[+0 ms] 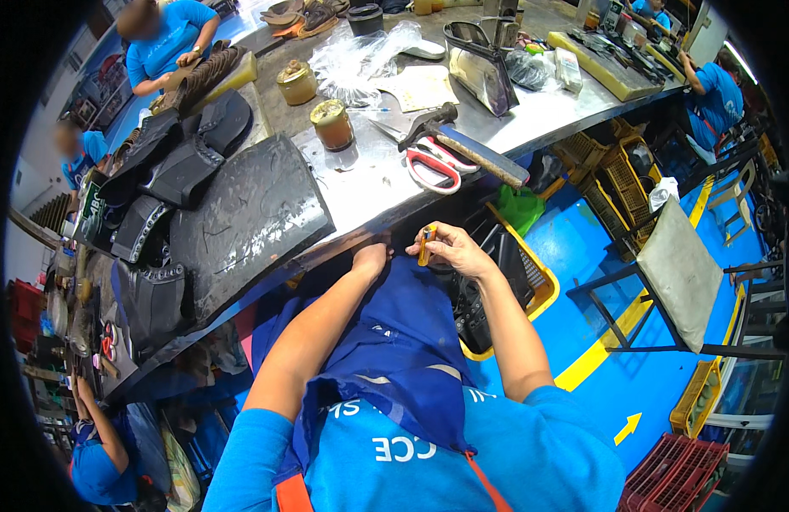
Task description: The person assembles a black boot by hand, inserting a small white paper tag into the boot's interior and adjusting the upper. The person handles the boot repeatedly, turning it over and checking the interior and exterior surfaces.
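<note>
the right hand [454, 249] has a small orange lighter [426, 246], or what looks like one, pinched between thumb and fingers, the grip closed just far enough to fit it. the lighter stands near upright just off the table [369, 200] edge, at nine o'clock on that hand, perhaps so the thumb can get at its top; no flame shows. the left hand [373, 258] is at nine o'clock from the lighter, fingers curled toward the table edge and partly hidden, so i cannot tell how closed they are or whether they hold anything. both hands are close together over the apron [403, 307], likely to keep fine handwork near the body.

at twelve o'clock from the right hand, scissors [433, 168] lie handles toward the person, probably for an easy pick-up, with a hammer [484, 155] across them. a jar [333, 125] sits at eleven o'clock from the left hand, back from the edge, perhaps against knocks. at ten o'clock lies a black slab [249, 213], maybe a work pad, with black shoes [185, 171] bunched beyond. a yellow crate [546, 294] is at four o'clock from the right hand, seemingly within reach.
</note>
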The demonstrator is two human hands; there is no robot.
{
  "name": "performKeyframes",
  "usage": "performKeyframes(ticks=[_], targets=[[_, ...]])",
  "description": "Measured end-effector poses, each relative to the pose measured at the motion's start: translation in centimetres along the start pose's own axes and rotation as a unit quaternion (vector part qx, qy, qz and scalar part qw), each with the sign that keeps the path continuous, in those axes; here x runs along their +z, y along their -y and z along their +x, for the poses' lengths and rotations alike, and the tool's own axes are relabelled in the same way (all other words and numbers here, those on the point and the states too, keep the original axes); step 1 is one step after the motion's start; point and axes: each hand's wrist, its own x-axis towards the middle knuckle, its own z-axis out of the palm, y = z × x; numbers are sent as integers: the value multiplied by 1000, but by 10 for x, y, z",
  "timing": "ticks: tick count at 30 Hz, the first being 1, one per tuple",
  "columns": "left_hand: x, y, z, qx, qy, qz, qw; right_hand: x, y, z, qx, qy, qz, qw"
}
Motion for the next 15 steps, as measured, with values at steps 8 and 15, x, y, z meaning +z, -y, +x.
performKeyframes(ticks=[8,15], targets=[[-2,12,12,9,-5,59,998,-3,-26,8,8,34,157,987],[-4,2,3,-2,13,-39,999,-15,-55,18,76,14,131,988]])
